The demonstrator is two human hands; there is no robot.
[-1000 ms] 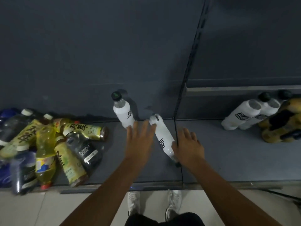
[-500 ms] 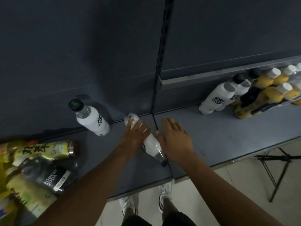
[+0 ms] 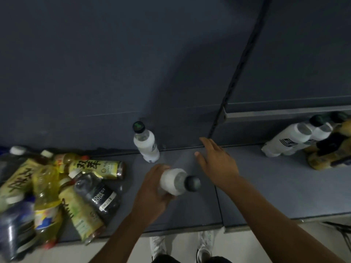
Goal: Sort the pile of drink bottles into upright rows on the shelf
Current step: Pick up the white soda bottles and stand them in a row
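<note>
My left hand (image 3: 152,194) grips a white bottle with a black cap (image 3: 175,181), lifted off the grey shelf (image 3: 266,196), its cap pointing towards me and to the right. My right hand (image 3: 218,162) hovers just right of it with fingers spread and holds nothing. A second white bottle (image 3: 146,143) stands upright against the back wall just behind. At the left lies the pile of bottles (image 3: 57,190): yellow-green tea bottles, a dark soda bottle (image 3: 98,194) and blue ones. Upright white bottles (image 3: 286,142) and yellow bottles (image 3: 330,154) stand in rows at the far right.
A black upright rail (image 3: 237,73) divides the dark back wall. The shelf's front edge runs along the bottom, with pale floor and my white shoes (image 3: 205,243) below it. A black stand's legs (image 3: 340,228) show at the lower right.
The white bottle that lay on its side under both hands is now lifted in my left hand. My right hand has let go and moved right. The camera swung back left.
</note>
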